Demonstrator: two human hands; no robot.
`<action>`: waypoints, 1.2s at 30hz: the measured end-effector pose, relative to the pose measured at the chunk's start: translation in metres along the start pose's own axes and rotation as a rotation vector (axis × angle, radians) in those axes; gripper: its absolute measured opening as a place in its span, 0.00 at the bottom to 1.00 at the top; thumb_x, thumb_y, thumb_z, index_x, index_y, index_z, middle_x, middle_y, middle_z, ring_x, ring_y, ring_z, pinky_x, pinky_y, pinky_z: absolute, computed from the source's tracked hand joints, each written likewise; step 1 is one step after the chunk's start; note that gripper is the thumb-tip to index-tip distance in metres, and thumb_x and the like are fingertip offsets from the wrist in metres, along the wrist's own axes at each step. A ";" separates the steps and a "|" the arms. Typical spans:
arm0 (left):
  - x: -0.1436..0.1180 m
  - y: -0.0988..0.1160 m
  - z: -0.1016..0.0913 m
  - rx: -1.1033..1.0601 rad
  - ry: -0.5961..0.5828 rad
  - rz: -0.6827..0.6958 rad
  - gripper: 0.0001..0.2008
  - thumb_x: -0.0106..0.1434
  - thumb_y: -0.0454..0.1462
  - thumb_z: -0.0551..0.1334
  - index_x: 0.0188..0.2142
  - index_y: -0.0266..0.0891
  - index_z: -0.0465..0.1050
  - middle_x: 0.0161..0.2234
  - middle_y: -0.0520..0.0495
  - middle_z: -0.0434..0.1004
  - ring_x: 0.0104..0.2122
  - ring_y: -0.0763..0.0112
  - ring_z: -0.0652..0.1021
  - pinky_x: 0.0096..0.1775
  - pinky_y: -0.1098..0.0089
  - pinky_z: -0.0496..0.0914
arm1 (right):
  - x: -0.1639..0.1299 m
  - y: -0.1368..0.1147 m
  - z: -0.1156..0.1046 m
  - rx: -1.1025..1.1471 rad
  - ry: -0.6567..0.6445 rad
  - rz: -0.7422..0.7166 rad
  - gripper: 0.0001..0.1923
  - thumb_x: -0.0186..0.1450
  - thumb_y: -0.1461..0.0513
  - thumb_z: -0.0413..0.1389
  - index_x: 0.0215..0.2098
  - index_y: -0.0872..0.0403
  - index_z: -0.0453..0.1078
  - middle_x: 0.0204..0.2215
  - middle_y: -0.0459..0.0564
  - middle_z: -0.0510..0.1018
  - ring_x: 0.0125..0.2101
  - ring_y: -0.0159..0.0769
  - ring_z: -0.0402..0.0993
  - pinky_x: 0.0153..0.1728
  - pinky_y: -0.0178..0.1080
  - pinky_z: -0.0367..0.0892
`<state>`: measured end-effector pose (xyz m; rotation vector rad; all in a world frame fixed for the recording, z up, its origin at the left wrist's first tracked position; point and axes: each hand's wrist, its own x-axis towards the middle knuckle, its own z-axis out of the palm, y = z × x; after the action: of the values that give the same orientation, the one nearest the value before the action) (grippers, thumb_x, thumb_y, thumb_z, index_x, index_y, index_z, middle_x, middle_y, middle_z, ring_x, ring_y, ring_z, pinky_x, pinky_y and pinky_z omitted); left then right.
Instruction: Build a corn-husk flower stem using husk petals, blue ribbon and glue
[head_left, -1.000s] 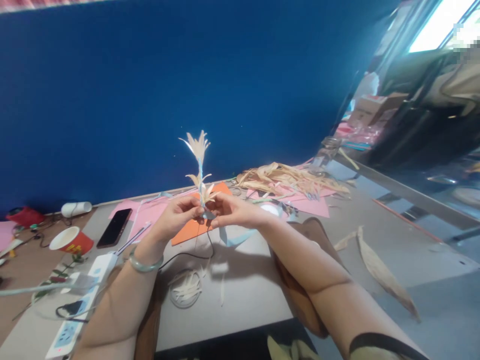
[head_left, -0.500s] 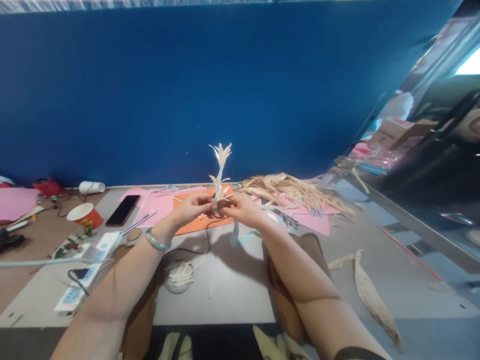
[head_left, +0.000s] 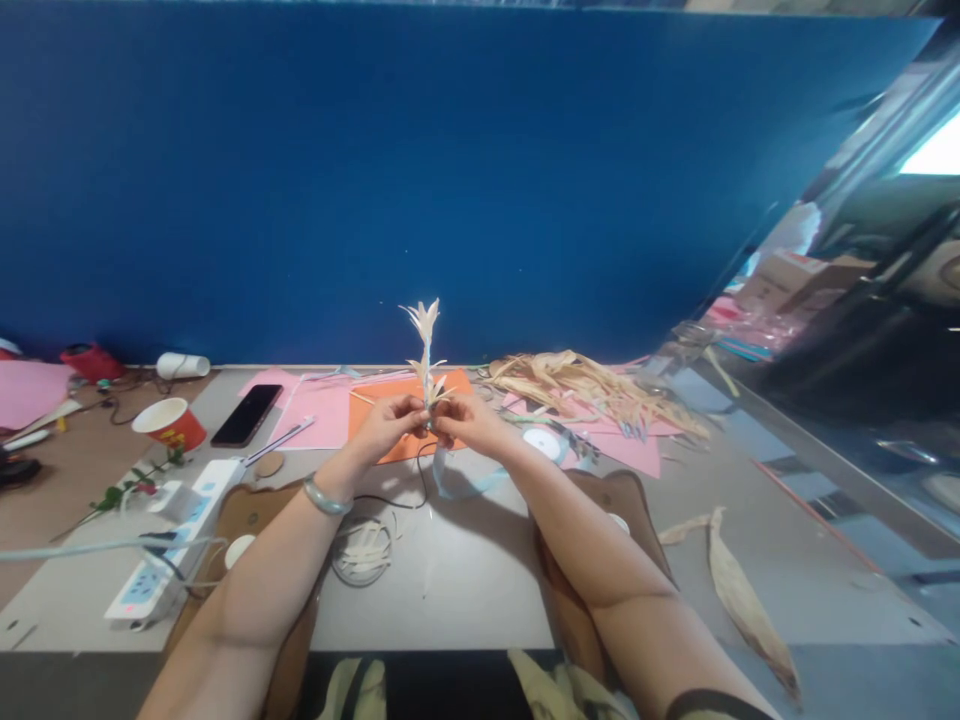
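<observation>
Upright, a pale husk sprig [head_left: 425, 352] (spiky tufts) pinched between both hands [head_left: 429, 422].

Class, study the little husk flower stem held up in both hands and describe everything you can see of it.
The husk flower stem is a thin, upright stalk with pale, dry, pointed strips fanned out at its top and a second cluster lower down. It looks like dried husk, cream in colour. The left hand and the right hand pinch its base above the table; a pale blue ribbon trails below.
</observation>
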<state>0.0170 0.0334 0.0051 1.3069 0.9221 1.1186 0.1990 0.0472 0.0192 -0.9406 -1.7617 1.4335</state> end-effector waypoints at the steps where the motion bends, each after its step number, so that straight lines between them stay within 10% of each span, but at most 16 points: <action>1: 0.000 0.000 0.000 0.000 0.009 0.006 0.18 0.49 0.48 0.74 0.29 0.35 0.76 0.25 0.49 0.77 0.24 0.74 0.76 0.32 0.71 0.72 | 0.001 0.001 0.000 0.012 -0.006 -0.006 0.07 0.57 0.62 0.59 0.27 0.55 0.65 0.16 0.42 0.74 0.18 0.29 0.72 0.21 0.31 0.68; 24: 0.001 -0.016 0.008 0.049 0.265 0.125 0.14 0.54 0.46 0.71 0.28 0.37 0.76 0.24 0.50 0.77 0.26 0.71 0.77 0.33 0.70 0.74 | 0.003 0.016 0.022 0.035 0.279 -0.065 0.12 0.56 0.56 0.62 0.25 0.55 0.66 0.20 0.46 0.74 0.16 0.27 0.66 0.17 0.32 0.60; 36: 0.000 -0.009 0.009 -0.087 0.245 -0.046 0.18 0.48 0.46 0.74 0.29 0.34 0.77 0.24 0.49 0.77 0.26 0.70 0.78 0.35 0.67 0.74 | 0.002 0.016 0.023 -0.037 0.331 -0.102 0.13 0.57 0.55 0.62 0.26 0.55 0.68 0.24 0.49 0.76 0.25 0.33 0.72 0.27 0.35 0.67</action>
<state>0.0261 0.0315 -0.0032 1.0889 1.0646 1.2877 0.1798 0.0399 -0.0005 -1.0269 -1.5692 1.1119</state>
